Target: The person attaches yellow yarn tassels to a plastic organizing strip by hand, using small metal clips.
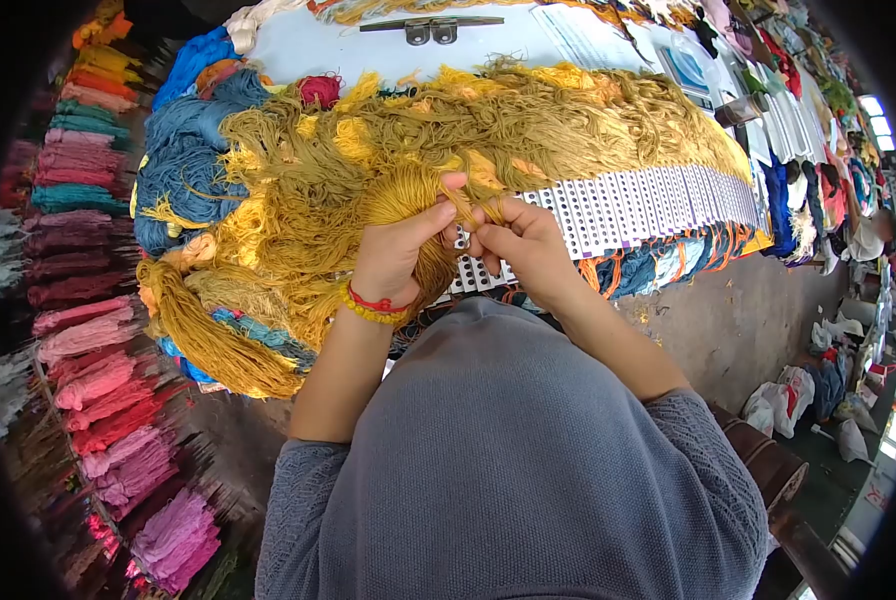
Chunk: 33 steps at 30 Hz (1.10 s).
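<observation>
My left hand (403,248), with a red and yellow band at the wrist, is closed around a skein of golden yarn (405,192). The skein's upper part bulges above the hand, and more of it hangs below the palm. Just to the right, my right hand (528,245) pinches a few golden strands (476,212) that come from the skein. Both hands are close together over the table's near edge. Under and behind them lies a wide heap of loose olive and yellow yarn (568,118).
A row of white cards with punched holes (648,205) runs along the table's near side. Blue yarn (193,170) is piled at the left end. Hanks of pink and red yarn (93,385) hang on a rack at far left. White bags (783,400) sit on the floor at right.
</observation>
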Motion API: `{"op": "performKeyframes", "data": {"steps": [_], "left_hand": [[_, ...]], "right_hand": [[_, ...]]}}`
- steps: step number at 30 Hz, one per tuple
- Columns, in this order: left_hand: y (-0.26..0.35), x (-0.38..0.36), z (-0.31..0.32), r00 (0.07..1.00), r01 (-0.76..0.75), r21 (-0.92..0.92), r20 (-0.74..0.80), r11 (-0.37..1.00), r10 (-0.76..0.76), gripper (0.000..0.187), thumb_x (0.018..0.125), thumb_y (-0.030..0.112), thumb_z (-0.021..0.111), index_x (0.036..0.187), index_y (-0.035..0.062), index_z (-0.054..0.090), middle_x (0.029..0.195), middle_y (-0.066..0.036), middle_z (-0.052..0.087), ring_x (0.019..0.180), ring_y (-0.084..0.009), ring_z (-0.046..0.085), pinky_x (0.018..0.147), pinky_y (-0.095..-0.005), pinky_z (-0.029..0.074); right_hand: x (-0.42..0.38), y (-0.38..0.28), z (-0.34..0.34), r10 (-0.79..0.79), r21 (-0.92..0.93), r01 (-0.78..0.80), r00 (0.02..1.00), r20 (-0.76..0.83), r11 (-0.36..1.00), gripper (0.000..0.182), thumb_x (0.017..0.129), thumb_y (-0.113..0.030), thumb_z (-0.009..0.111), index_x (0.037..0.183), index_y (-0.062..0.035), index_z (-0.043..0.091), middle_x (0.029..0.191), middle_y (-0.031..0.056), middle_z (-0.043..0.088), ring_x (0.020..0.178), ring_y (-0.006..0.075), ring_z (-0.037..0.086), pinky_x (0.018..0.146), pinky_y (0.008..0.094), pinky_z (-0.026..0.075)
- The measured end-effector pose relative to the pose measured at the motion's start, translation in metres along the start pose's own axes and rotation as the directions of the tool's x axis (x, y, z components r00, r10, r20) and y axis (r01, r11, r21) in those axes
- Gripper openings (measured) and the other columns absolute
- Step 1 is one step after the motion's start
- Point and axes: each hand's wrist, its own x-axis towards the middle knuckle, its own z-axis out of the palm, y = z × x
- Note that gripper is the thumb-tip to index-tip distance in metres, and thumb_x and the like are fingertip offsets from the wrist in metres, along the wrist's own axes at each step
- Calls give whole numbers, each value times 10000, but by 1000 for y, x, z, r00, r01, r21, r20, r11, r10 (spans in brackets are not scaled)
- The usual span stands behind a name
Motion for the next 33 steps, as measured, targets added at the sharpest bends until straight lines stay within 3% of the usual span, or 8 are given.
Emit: {"op": "performKeyframes", "data": {"steps": [9, 14, 18, 20, 23, 26, 30, 33], "left_hand": [[2, -1, 2, 998, -64, 122, 29, 990, 61, 307, 804, 82, 539, 1097, -10, 529, 761, -11, 534, 657, -69, 474, 579, -202, 398], [-9, 11, -27, 983, 87, 90, 152, 992, -100, 206, 765, 68, 595, 961, 10, 578, 706, -2, 525, 585, -71, 480, 518, -199, 395], [-46, 25, -58, 977, 198, -276, 133, 940, -167, 139, 813, 167, 539, 761, 40, 555, 579, 21, 435, 494, -79, 410, 467, -210, 352], [-43, 30, -91, 996, 87, -483, 21, 871, -88, 216, 834, 204, 496, 660, 76, 492, 523, 45, 367, 446, -73, 348, 444, -213, 320], [-7, 23, -167, 987, -79, -477, -161, 875, 1, 259, 830, 160, 472, 585, 143, 390, 480, 69, 295, 419, -57, 306, 424, -214, 294], [30, 6, -261, 870, -270, -301, -484, 915, 97, 185, 814, 102, 490, 632, 121, 461, 492, 65, 318, 414, -55, 305, 418, -216, 281], [110, -21, -370, 570, -246, 210, -758, 946, 316, 124, 819, 181, 505, 773, 73, 547, 559, 32, 403, 518, -89, 392, 484, -248, 344], [192, -31, -342, 475, -222, 332, -784, 917, 399, 165, 833, 229, 502, 808, 81, 571, 693, -28, 529, 635, -167, 507, 591, -300, 440]], "right_hand": [[0, -4, -2, -101, -300, 89, 995, -24, 950, 55, 751, -68, 569, 759, -18, 547, 631, 14, 555, 498, 69, 484, 437, 211, 397], [16, -21, -18, -659, -835, 482, 723, 208, 265, 118, 665, 1, 595, 686, -36, 485, 751, 44, 566, 470, 60, 421, 399, 204, 331], [38, -6, -10, -424, 55, 421, 905, 49, 905, 73, 691, -15, 530, 668, -44, 467, 806, 91, 578, 392, 65, 337, 358, 192, 270], [56, 3, -38, -108, 664, 47, 993, 51, 746, 97, 730, -77, 476, 647, -31, 496, 695, 93, 569, 397, 83, 351, 363, 200, 267], [76, 11, -120, 47, 737, 33, 995, -87, 675, 160, 746, -125, 474, 604, -54, 485, 457, -42, 315, 410, 75, 307, 388, 211, 269], [71, 21, -218, 93, 678, 145, 949, -302, 721, 127, 785, -70, 473, 660, -55, 477, 582, 33, 493, 495, 111, 453, 494, 203, 408], [50, 14, -317, 89, 506, 246, 831, -550, 827, 127, 830, -93, 447, 730, -49, 512, 632, 65, 537, 568, 157, 519, 528, 250, 455], [-26, -75, -421, -193, -101, 338, 251, -948, 936, 182, 775, -111, 439, 657, -14, 537, 630, 78, 548, 529, 143, 511, 480, 252, 425]]}}
